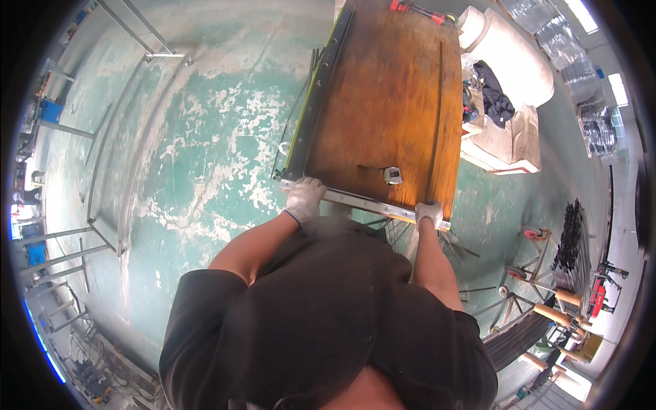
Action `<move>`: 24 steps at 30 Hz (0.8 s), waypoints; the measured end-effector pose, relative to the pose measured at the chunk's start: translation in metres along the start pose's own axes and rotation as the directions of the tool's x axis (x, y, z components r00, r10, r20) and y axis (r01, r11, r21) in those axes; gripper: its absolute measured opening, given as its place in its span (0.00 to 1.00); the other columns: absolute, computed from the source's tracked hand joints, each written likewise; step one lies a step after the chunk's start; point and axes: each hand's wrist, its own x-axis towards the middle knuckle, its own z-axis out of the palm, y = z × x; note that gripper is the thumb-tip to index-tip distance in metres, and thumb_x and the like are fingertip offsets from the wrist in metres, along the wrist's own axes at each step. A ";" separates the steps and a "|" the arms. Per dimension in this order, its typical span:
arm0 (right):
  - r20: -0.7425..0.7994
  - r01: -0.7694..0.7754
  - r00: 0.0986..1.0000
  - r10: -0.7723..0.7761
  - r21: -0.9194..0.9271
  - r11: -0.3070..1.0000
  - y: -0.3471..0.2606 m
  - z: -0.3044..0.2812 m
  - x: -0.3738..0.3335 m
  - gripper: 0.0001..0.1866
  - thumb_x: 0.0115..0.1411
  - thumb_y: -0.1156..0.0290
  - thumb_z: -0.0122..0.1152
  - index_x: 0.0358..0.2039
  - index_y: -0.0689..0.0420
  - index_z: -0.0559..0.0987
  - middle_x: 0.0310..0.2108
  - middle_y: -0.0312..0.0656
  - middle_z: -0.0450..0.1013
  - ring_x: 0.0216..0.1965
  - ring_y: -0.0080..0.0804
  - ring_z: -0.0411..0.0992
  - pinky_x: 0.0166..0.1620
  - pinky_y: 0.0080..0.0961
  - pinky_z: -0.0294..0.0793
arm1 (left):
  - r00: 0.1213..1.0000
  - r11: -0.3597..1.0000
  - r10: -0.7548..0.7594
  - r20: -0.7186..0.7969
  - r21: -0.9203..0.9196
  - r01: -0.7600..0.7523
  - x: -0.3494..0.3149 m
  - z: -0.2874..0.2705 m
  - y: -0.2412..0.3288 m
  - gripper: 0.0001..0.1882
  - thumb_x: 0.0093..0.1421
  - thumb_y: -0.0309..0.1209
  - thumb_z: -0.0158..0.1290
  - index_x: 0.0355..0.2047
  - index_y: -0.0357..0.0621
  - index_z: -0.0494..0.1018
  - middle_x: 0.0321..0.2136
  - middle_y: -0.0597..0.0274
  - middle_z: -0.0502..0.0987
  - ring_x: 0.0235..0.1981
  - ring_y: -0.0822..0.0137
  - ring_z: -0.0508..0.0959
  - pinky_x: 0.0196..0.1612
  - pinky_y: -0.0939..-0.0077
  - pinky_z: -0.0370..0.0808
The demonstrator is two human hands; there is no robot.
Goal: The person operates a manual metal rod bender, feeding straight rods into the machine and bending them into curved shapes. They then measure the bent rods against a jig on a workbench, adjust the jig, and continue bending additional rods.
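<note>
My left hand, in a pale work glove, grips the left end of a light metal bar at the near edge of a brown wooden table. Toward the bar's other end, my right hand, gloved too, is closed round it; its fingertips are partly hidden. A dark metal strip with a yellow-green edge runs along the table's left side and meets the bar near my left hand. Lying on the tabletop between my hands, a little farther off, is a tape measure. A thin dark rod lies lengthwise near the right side.
A red cordless tool rests at the table's far end. Beyond the right side stands a pale sofa with a dark jacket on it. Metal frames lie on the worn green floor at left. A wheeled rack and bundled dark rods are at right.
</note>
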 end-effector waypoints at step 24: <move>-0.131 0.203 0.355 -0.926 0.977 -0.060 -0.198 -0.206 -0.213 0.30 0.69 0.79 0.68 0.70 0.62 0.72 0.45 0.40 0.80 0.39 0.26 0.79 0.41 0.26 0.80 | 0.988 -0.446 0.138 -0.062 -0.895 0.006 0.080 -0.273 0.081 0.34 0.75 0.52 0.58 0.66 0.32 0.71 0.54 0.45 0.83 0.53 0.50 0.84 0.58 0.50 0.81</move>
